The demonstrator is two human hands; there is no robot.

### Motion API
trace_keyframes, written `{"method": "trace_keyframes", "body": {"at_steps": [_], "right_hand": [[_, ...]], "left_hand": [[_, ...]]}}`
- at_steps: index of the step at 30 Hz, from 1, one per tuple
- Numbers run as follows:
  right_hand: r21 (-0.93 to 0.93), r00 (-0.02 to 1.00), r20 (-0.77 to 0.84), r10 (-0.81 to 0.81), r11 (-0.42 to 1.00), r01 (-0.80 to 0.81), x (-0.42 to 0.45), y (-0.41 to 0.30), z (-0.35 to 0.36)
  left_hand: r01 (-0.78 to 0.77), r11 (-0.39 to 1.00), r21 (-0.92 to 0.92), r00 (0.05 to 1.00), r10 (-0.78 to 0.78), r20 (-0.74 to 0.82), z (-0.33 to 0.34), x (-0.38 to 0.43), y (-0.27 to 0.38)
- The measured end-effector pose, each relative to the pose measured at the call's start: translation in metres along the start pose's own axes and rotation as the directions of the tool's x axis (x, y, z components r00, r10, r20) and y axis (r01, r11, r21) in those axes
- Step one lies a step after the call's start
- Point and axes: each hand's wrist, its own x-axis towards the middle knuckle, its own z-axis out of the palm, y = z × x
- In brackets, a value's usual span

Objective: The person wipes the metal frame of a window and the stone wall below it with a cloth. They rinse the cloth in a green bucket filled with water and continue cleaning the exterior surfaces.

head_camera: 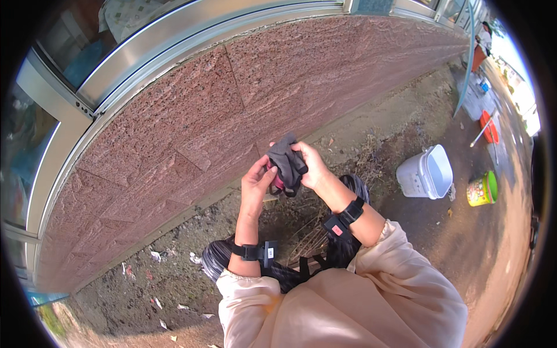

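My left hand (257,178) and my right hand (311,163) both grip a bunched dark grey cloth (287,163) in front of me, above my knees. A patch of pink shows on the cloth's lower left side, by my left thumb. Whether it is a garment or a rag, I cannot tell. The right fingers go partly behind the fabric and are hidden there. Each forearm wears a black strap with a small box, the left box (268,254) and the right box (336,227).
A rough red stone wall (209,100) under metal-framed windows (143,52) rises just ahead. To my right stand a white plastic bucket (411,176) and a yellow-green pail (478,191). Beyond are a red basin (489,127) and a person (484,41). Paper scraps (156,255) litter the dirt.
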Motion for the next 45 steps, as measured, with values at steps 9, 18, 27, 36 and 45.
{"method": "trace_keyframes", "body": {"at_steps": [9, 18, 27, 36, 45], "right_hand": [[-0.367, 0.976, -0.073, -0.204, 0.916, 0.164, -0.023, 0.033, -0.01], [-0.234, 0.851, -0.04, -0.524, 0.833, 0.502, -0.014, -0.021, 0.03], [-0.49, -0.207, 0.832, -0.515, -0.857, 0.163, -0.003, -0.3, 0.189], [-0.735, -0.034, 0.678, -0.734, -0.677, -0.022, 0.065, -0.297, 0.163], [-0.871, -0.116, 0.439, -0.891, -0.454, 0.186, 0.068, -0.324, 0.17]], "left_hand": [[-0.135, 0.878, 0.46, 0.959, 0.232, -0.163, -0.009, 0.004, -0.006], [-0.413, 0.715, 0.564, 0.846, 0.531, -0.054, 0.005, -0.006, 0.008], [-0.286, 0.739, 0.61, 0.903, 0.421, -0.087, 0.0, -0.001, 0.001], [-0.277, 0.661, 0.697, 0.919, 0.394, -0.009, 0.002, -0.009, 0.006], [-0.321, 0.624, 0.713, 0.897, 0.442, 0.016, -0.004, -0.015, 0.008]]}}
